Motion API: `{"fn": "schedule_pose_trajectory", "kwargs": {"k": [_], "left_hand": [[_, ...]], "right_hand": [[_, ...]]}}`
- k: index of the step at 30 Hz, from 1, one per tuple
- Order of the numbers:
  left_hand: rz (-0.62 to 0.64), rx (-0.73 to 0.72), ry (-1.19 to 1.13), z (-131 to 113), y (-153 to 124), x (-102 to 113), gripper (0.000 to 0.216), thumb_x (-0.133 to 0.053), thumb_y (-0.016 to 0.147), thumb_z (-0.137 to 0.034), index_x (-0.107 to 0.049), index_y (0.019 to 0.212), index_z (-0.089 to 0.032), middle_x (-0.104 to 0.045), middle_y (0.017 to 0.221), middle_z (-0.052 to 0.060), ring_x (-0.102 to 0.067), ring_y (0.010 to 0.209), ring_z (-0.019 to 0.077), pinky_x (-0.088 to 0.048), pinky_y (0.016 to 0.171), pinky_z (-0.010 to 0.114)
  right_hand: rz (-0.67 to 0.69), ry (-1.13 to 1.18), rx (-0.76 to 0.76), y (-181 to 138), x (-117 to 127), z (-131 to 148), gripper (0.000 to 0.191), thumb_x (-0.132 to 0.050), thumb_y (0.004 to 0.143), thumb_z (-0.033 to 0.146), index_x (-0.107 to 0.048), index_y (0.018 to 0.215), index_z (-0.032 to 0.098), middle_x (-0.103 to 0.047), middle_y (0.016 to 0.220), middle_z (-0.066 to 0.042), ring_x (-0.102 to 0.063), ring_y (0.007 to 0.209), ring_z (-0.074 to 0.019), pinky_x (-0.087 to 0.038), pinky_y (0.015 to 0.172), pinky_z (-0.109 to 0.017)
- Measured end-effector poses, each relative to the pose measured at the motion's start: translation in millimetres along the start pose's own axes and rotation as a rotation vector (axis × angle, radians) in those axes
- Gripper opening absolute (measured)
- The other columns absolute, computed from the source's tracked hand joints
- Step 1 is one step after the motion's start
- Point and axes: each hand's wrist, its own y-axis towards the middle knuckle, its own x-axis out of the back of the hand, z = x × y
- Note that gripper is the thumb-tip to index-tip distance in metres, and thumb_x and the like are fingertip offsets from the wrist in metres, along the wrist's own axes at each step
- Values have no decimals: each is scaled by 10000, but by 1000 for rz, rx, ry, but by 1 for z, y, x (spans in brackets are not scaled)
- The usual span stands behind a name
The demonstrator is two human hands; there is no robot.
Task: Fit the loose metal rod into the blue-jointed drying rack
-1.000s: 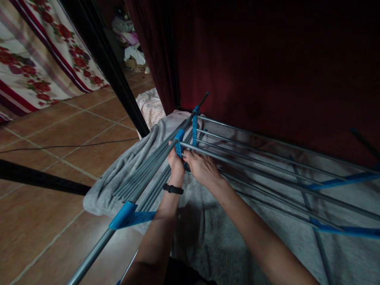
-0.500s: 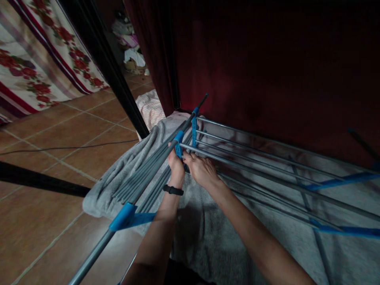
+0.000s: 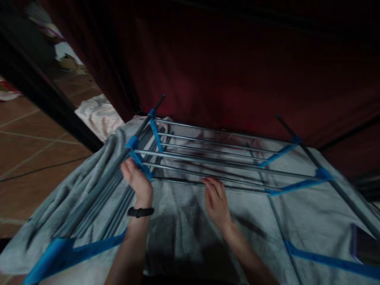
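Observation:
A folding drying rack with grey metal rods (image 3: 225, 161) and blue plastic brackets lies across a grey blanket. My left hand (image 3: 136, 178), with a black wristband, is against the left blue bracket (image 3: 140, 162), just below the long side tube (image 3: 101, 186). Its fingers are blurred and partly hidden, so their grip is unclear. My right hand (image 3: 216, 202) is open, fingers stretched out, with the fingertips at the lowest rod near the middle of the rack. Whether they touch it I cannot tell.
A dark phone-like object (image 3: 366, 245) lies on the blanket (image 3: 178, 229) at right. Behind the rack hangs a dark red curtain (image 3: 213, 79). A black post (image 3: 56, 95) stands at left, beside the tiled floor (image 3: 35, 138) and a striped cloth (image 3: 99, 114).
The view has turned right, showing the rack's right end. My right hand has left the left bracket and moved right along the rods, fingers extended. My left hand stays by the bracket.

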Motion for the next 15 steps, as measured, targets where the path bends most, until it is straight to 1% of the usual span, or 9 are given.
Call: {"fn": "schedule_pose_trajectory", "kwargs": {"k": [2, 3, 4, 5, 7, 9, 11, 13, 15], "left_hand": [[-63, -226, 64, -3, -16, 15, 297, -573, 980, -510, -614, 1056, -227, -616, 1059, 67, -631, 995, 253, -513, 985, 459], [-24, -334, 116, -5, -26, 22, 293, -569, 990, -486, -621, 1106, -222, -622, 1121, 97, -627, 1085, 284, -487, 1037, 501], [38, -437, 169, -10, -38, 28, 287, -566, 999, -451, -633, 1145, -213, -626, 1174, 126, -613, 1169, 313, -456, 1080, 539], [153, -539, 199, -15, -50, 31, 268, -593, 986, -414, -646, 1155, -213, -642, 1171, 134, -609, 1197, 330, -448, 1089, 557], [401, -687, 201, -31, -80, 28, 212, -649, 957, -309, -670, 1155, -236, -683, 1131, 115, -641, 1154, 318, -475, 1056, 534], [657, -777, 138, -51, -114, 13, 259, -653, 948, -210, -678, 1197, -276, -717, 1137, 96, -670, 1117, 294, -508, 1010, 483], [922, -850, 102, -72, -151, -9, 342, -596, 986, -182, -647, 1305, -297, -729, 1196, 107, -678, 1137, 287, -526, 999, 468], [1126, -911, 111, -89, -188, -36, 337, -523, 1036, -209, -625, 1349, -282, -729, 1225, 117, -679, 1161, 288, -536, 1015, 473], [1304, -953, 176, -102, -223, -63, 341, -462, 1063, -201, -607, 1371, -230, -717, 1282, 117, -659, 1219, 276, -527, 1064, 470]], "right_hand": [[-174, 11, -228, -33, 19, -32, 351, -376, 1054, 242, -618, 1307, 261, -667, 1305, -123, -613, 1286, -246, -515, 1122, -490], [-241, -1, -340, -48, 30, -49, 311, -396, 1046, 283, -619, 1261, 263, -660, 1283, -124, -614, 1269, -257, -521, 1110, -499], [-300, -16, -446, -62, 42, -67, 292, -417, 1030, 320, -609, 1243, 262, -653, 1255, -124, -622, 1232, -266, -531, 1090, -498], [-374, -41, -551, -73, 55, -86, 304, -433, 1005, 347, -594, 1248, 259, -643, 1247, -127, -628, 1199, -273, -541, 1065, -494], [-520, -103, -726, -88, 80, -124, 404, -467, 944, 385, -553, 1315, 248, -610, 1275, -134, -634, 1149, -276, -560, 1000, -466], [-655, -122, -798, -92, 102, -158, 533, -493, 902, 412, -501, 1401, 225, -565, 1357, -158, -620, 1183, -277, -545, 1010, -455], [-737, -143, -793, -88, 118, -185, 625, -541, 854, 449, -484, 1422, 194, -536, 1416, -187, -564, 1285, -312, -493, 1085, -501], [-730, -56, -744, -78, 126, -203, 640, -576, 818, 457, -491, 1397, 200, -547, 1434, -184, -541, 1328, -325, -451, 1131, -525], [-676, 62, -701, -68, 127, -213, 569, -595, 793, 438, -523, 1313, 219, -613, 1341, -153, -586, 1262, -317, -454, 1119, -521]]}}
